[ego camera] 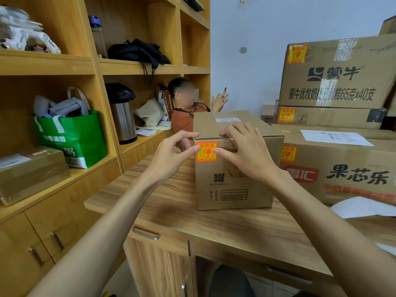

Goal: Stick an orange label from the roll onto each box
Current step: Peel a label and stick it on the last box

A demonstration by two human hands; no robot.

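Box: standing upright toward the left end of the desk, near face turned to the camera and showing a printed QR code, taped top carrying a small white slip.

Orange label: lying flat in the upper left corner of the box's near face, just under the top edge.

Left hand: pressing its thumb on the label's left edge, forefinger tip touching the box's top edge, other fingers loosely curled just left of the box and holding nothing.

Right hand: pressing its thumb on the label's right edge, fingers spread wide and lying over the top of the box.

Stacked cartons: piling three high at the right, just beside the box, each showing an orange sticker in the upper left corner of its near face.

White sheets: lying one on the lowest carton's top, another on the desk at the near right.

Shelving: running along the left, holding a green bag, a steel flask and a black bag.

Seated person: sitting at the far side beyond the box, wearing an orange top, raising one hand.
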